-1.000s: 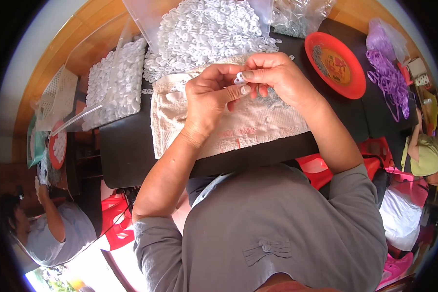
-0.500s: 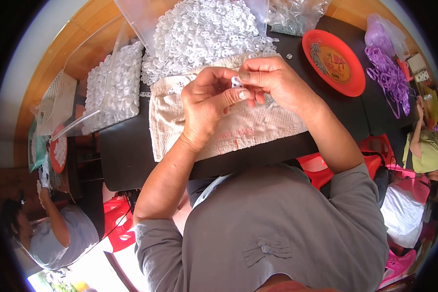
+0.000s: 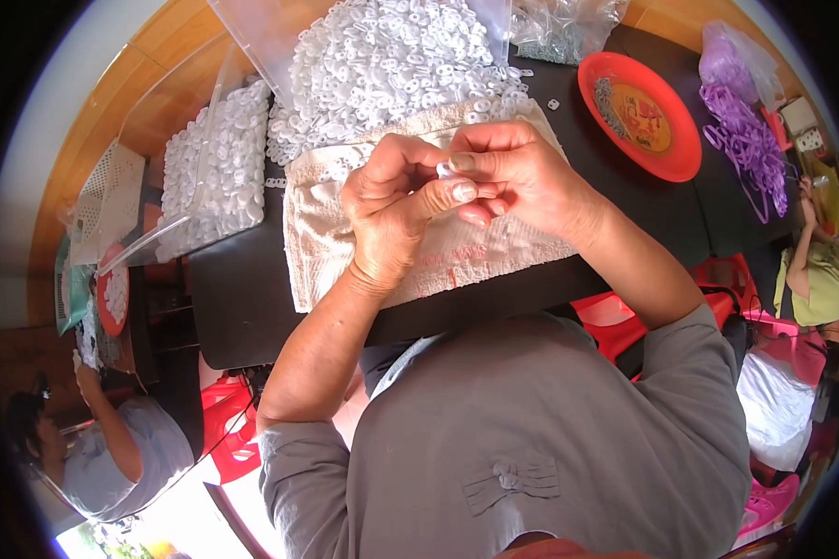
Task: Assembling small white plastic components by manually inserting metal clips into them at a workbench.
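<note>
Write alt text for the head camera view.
Seen from above, a person's left hand and right hand meet over a cream cloth, pinching a small white plastic piece between their fingertips. Behind lies a heap of white plastic pieces on the dark table, with a red plate at right.

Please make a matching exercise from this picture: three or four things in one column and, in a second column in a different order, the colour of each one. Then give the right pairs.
Things
1. plate
2. pile of small plastic rings
3. bundle of loops
4. table

Colours
A. purple
B. black
C. red-orange
D. white

Right pairs
1-C: the plate at the far right of the table is red-orange.
2-D: the pile of small plastic rings beyond the hands is white.
3-A: the bundle of loops past the plate is purple.
4-B: the table is black.
</note>
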Action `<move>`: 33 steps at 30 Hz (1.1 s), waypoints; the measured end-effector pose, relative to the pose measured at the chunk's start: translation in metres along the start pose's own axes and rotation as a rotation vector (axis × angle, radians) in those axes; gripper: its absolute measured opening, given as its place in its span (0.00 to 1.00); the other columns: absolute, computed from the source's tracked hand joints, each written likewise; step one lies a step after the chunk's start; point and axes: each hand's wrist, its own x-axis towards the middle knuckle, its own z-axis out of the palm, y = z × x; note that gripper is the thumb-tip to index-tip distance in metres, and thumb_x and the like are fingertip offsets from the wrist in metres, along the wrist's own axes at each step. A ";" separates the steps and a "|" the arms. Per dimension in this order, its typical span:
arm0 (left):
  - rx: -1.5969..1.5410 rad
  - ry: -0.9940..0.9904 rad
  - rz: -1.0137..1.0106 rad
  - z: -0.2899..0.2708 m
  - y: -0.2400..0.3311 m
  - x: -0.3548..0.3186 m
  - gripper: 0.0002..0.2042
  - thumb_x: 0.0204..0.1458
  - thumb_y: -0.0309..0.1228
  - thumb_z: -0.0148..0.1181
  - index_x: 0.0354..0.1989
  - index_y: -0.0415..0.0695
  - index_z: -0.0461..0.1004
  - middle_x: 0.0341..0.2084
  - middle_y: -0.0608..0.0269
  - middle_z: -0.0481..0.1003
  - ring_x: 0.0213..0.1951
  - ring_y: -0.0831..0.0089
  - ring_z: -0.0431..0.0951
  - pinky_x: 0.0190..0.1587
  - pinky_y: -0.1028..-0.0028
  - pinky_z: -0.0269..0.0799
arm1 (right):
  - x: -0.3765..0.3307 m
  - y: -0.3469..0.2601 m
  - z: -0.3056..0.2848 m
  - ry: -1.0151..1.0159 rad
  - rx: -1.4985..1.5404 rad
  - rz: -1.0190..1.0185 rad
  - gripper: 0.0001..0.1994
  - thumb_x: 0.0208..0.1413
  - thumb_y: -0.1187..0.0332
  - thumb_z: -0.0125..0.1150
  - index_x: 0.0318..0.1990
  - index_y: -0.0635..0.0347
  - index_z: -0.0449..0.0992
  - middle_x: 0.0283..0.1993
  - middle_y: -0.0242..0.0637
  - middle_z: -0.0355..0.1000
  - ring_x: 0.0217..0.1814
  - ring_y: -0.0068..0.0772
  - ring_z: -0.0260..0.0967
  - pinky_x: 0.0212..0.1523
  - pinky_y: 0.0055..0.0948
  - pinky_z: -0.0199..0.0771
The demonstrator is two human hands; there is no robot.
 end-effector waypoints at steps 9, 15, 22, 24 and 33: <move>-0.024 0.049 -0.008 -0.005 -0.004 0.004 0.09 0.47 0.18 0.65 0.34 0.38 0.70 0.28 0.61 0.76 0.30 0.77 0.78 0.31 0.80 0.76 | 0.001 -0.003 0.004 0.035 -0.091 -0.001 0.10 0.60 0.66 0.56 0.32 0.63 0.75 0.18 0.26 0.61 0.18 0.16 0.58 0.21 0.18 0.59; 0.171 0.248 0.058 -0.014 0.001 0.011 0.07 0.46 0.15 0.62 0.33 0.36 0.74 0.27 0.60 0.76 0.21 0.80 0.72 0.20 0.81 0.66 | 0.012 -0.009 -0.004 0.206 -0.598 -0.249 0.10 0.60 0.67 0.55 0.31 0.64 0.75 0.19 0.26 0.64 0.20 0.15 0.61 0.21 0.17 0.58; 0.754 0.704 0.514 -0.047 0.127 0.022 0.03 0.45 0.19 0.64 0.28 0.34 0.76 0.17 0.62 0.73 0.16 0.80 0.68 0.15 0.82 0.60 | 0.007 -0.016 -0.032 0.381 -0.943 -0.359 0.04 0.54 0.72 0.59 0.32 0.65 0.75 0.20 0.24 0.64 0.23 0.14 0.59 0.24 0.19 0.58; 0.956 0.826 0.390 -0.075 0.143 0.025 0.04 0.43 0.21 0.67 0.27 0.37 0.78 0.15 0.66 0.72 0.16 0.81 0.67 0.18 0.83 0.61 | 0.006 -0.016 -0.031 0.393 -1.030 -0.438 0.05 0.54 0.72 0.59 0.32 0.65 0.74 0.21 0.24 0.64 0.24 0.13 0.58 0.25 0.19 0.58; 1.044 0.343 0.156 -0.018 0.062 0.015 0.05 0.45 0.23 0.67 0.30 0.40 0.77 0.23 0.65 0.74 0.25 0.79 0.72 0.27 0.78 0.69 | 0.000 -0.019 -0.029 0.452 -0.899 -0.478 0.04 0.54 0.72 0.59 0.32 0.63 0.74 0.20 0.23 0.62 0.22 0.11 0.54 0.23 0.18 0.54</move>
